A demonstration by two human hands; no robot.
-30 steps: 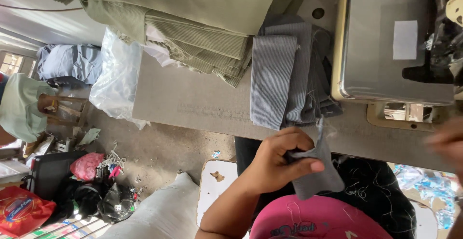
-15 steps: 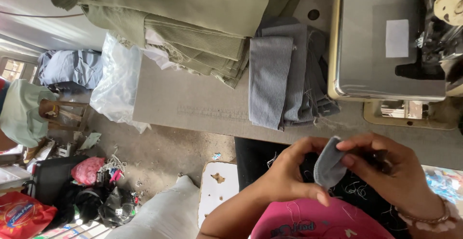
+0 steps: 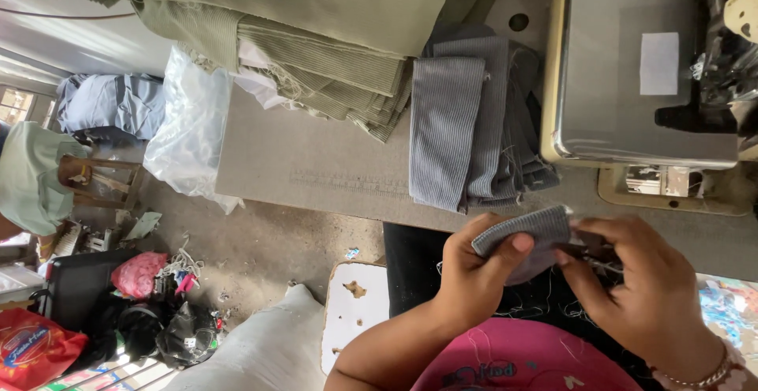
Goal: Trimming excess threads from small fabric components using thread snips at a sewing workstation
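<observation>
Head view, read from left to right. At nine o'clock a person in a pale green top [image 3: 28,178] sits beside a wooden chair [image 3: 95,186]; at seven o'clock lie one red bag [image 3: 31,347] and one pink bundle [image 3: 138,273] among dark clutter. One clear plastic bag [image 3: 189,130] hangs off the table [image 3: 316,170] edge at ten o'clock. One stack of olive-green cloth [image 3: 316,36] fills twelve o'clock, and just beside it, towards one o'clock, lies one pile of grey ribbed strips [image 3: 474,130], long axes running from twelve to six. One sewing machine [image 3: 639,75] occupies two o'clock. At five o'clock, above the lap, both hands share one small grey ribbed piece [image 3: 525,229], folded, its long axis pointing roughly from eight to two o'clock. The left hand [image 3: 474,276] is curled closed, thumb pressing the piece from below; the right hand [image 3: 643,288] pinches its right end with bent fingers. One bracelet [image 3: 703,375] circles the right wrist.
</observation>
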